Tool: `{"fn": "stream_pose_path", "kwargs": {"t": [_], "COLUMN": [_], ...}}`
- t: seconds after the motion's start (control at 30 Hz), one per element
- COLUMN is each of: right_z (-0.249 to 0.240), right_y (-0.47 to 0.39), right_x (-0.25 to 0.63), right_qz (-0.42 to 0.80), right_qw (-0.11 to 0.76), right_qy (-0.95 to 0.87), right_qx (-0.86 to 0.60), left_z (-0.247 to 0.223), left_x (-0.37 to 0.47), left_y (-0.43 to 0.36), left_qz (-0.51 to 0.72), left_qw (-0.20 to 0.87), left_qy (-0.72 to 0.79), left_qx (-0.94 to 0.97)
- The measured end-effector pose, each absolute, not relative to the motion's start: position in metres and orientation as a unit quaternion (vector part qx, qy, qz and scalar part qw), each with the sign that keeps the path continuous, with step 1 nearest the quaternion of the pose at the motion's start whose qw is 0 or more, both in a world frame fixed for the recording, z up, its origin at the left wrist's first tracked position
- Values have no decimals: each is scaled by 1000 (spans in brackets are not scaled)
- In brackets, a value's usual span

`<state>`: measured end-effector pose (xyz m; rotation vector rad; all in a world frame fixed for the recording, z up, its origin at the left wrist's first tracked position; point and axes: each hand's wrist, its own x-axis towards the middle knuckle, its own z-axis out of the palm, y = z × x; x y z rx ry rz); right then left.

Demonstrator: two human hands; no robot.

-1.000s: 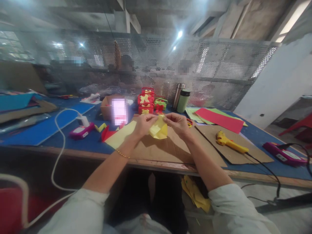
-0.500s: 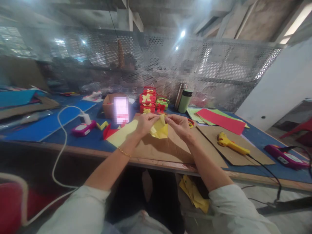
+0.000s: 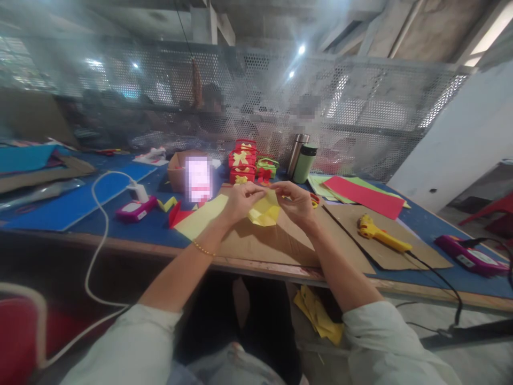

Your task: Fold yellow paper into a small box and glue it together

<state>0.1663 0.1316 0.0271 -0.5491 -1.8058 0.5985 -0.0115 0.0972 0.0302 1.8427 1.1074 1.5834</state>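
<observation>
Between my hands, a folded piece of yellow paper is held above a brown cardboard sheet. My left hand pinches its upper left edge between thumb and fingers. At the upper right edge, my right hand pinches the same paper, its fingers curled. A flat pale yellow sheet lies under my left wrist. Just beyond my hands stands a stack of small red boxes with yellow bows. Beside it is a green box with a red bow. Scissors lie partly hidden behind my right hand.
A yellow glue gun rests on cardboard at the right, its cord running to a purple power unit. Two bottles stand at the back. Coloured sheets lie right. At left are another purple unit and a lit phone.
The yellow paper has turned slightly, with its folded flap opening out toward the right. My right hand's fingers have shifted along its upper edge. Both hands stay on the paper.
</observation>
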Motion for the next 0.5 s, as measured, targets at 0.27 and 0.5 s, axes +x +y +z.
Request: {"fn": "stream_pose_path", "kwargs": {"t": [0.27, 0.5], "right_z": [26, 25], "right_y": [131, 139], "right_x": [168, 172], "right_qz": [219, 137], "right_qw": [557, 561], "right_qy": [-767, -794], "right_qx": [-230, -193], "left_z": [33, 32], "left_x": [-10, -13], "left_y": [94, 98], "left_qz": [577, 576], "left_qw": [245, 221], "left_qy": [409, 400], "left_qx": [663, 678]}}
